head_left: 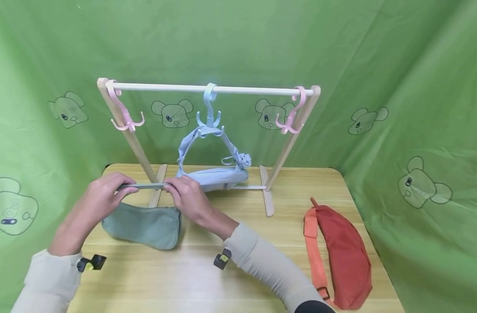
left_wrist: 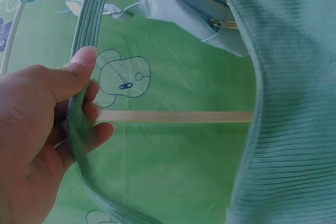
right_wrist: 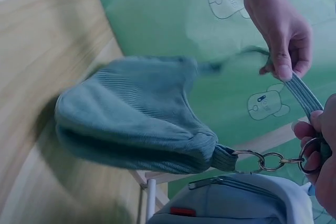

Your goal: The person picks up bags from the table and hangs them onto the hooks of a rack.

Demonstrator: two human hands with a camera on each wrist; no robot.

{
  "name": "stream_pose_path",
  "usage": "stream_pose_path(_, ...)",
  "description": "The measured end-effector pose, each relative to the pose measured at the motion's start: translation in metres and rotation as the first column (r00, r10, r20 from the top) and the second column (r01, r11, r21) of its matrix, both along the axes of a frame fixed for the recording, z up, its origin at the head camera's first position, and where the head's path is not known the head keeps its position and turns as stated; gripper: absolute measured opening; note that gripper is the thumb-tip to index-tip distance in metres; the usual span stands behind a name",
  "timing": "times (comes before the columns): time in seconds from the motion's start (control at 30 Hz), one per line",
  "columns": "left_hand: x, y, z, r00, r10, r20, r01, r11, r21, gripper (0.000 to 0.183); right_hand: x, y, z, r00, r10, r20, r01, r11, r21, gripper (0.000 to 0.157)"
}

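Observation:
A green corduroy handbag (head_left: 142,228) hangs low over the left part of the table, below both hands. My left hand (head_left: 101,198) pinches one end of its short strap (head_left: 149,186) between thumb and fingers. The other end of this stretch is gripped by my right hand (head_left: 189,198), so the strap runs level between them. In the right wrist view, metal rings (right_wrist: 271,162) join the strap to the bag near the right fingers. Just behind my right hand, a light blue bag (head_left: 218,176) hangs from a blue hook (head_left: 209,108).
A wooden rack with a white rod (head_left: 164,88) stands on the table (head_left: 222,269). Pink hooks hang at its left (head_left: 126,117) and right (head_left: 291,115) ends. A red bag (head_left: 345,256) with an orange strap lies at the table's right. Green cloth (head_left: 242,39) surrounds the table.

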State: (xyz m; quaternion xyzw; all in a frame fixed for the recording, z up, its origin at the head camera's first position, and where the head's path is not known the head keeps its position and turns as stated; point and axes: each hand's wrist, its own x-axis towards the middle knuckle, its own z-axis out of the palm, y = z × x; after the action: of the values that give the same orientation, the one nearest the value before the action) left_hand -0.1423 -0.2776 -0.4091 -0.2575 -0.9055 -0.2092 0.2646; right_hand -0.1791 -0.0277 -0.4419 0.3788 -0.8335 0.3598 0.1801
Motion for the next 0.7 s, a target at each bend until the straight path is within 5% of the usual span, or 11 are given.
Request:
stream_pose_path(0.17,0.001,-0.008,0.006,0.999,0.012,-0.042,-0.010,0.999,0.038,0.024,-0.001,0.001,0.008,0.999,-0.012,0.037,0.012,1.000,0.003,0.018)
stream_pose_path(0.4,-0.005,-0.016,0.012,0.990,-0.048,-0.134,0.058,0.996,0.067,0.020,-0.004,0.001,0.017,1.000,0.010,0.005,-0.009,1.000,-0.023,0.017)
stream_pose_path(0.7,-0.009,-0.016,0.030,0.995,-0.028,-0.094,0.036,0.996,0.081,0.026,-0.010,0.002,0.029,1.000,0.028,-0.011,-0.029,0.998,-0.064,0.017)
